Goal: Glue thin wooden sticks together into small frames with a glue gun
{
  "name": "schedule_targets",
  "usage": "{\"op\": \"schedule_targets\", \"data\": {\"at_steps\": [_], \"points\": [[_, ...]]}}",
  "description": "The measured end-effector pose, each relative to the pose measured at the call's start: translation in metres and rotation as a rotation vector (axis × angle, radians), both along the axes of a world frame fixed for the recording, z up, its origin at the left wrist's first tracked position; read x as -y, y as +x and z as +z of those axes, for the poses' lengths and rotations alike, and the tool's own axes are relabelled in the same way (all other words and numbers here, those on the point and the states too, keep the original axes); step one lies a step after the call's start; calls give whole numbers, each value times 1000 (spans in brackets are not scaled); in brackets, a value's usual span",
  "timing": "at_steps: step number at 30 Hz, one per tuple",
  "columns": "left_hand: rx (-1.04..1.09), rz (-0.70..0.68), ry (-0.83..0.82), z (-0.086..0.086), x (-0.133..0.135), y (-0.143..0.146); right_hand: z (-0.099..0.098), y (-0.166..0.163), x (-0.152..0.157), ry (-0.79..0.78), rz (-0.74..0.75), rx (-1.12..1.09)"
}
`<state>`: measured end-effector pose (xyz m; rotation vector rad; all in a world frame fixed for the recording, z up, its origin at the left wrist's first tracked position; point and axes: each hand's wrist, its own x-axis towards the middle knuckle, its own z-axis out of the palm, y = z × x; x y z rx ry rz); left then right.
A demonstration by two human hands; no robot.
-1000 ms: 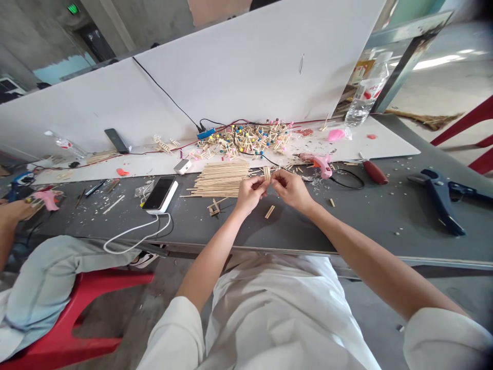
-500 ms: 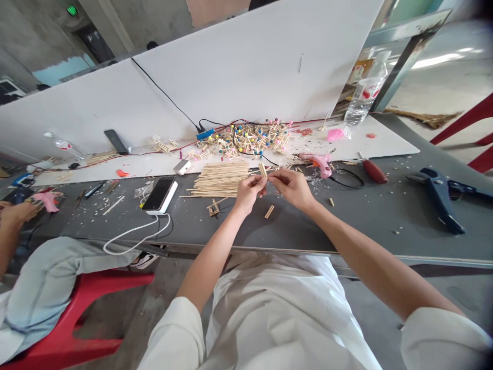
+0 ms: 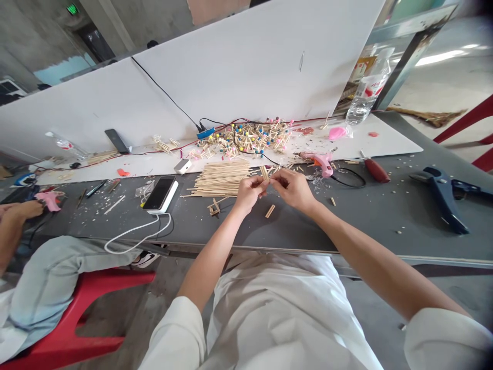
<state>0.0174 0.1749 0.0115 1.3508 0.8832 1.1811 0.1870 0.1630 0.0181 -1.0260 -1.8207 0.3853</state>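
Observation:
Both hands meet above the grey table [image 3: 370,216]. My left hand [image 3: 249,192] pinches a small bundle of short wooden sticks [image 3: 264,172] that stands up between its fingers. My right hand [image 3: 293,188] is closed on the same bundle from the right, fingertips pressed to it. A short stick piece [image 3: 270,211] lies on the table just below the hands. A small glued stick frame [image 3: 214,207] rests to the left of them. Behind the left hand lies a flat pile of long wooden sticks [image 3: 219,179].
A pink glue gun [image 3: 319,162], red-handled tool [image 3: 374,171] and blue cutter [image 3: 442,198] lie to the right. A phone on a white power bank [image 3: 160,194] lies left. Finished stick pieces with coloured beads [image 3: 250,137] are heaped at the back. Another person's hand [image 3: 23,210] is far left.
The stick bundle has turned slightly between my fingers, and both hands have stayed almost in place. The other person's hand at far left has shifted a little.

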Motion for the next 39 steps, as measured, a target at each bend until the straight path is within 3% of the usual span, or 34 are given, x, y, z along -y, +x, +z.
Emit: {"op": "schedule_targets", "data": {"at_steps": [6,24,39], "points": [[-20,-27,-12,-3,0,0,-4,-2,0,-59,-22,-25],[117,-51,-38,0,2,2,-3,3,-5,128,-9,131],[146,-71,-83,2,2,3,-1,6,-6,129,-60,118]]}}
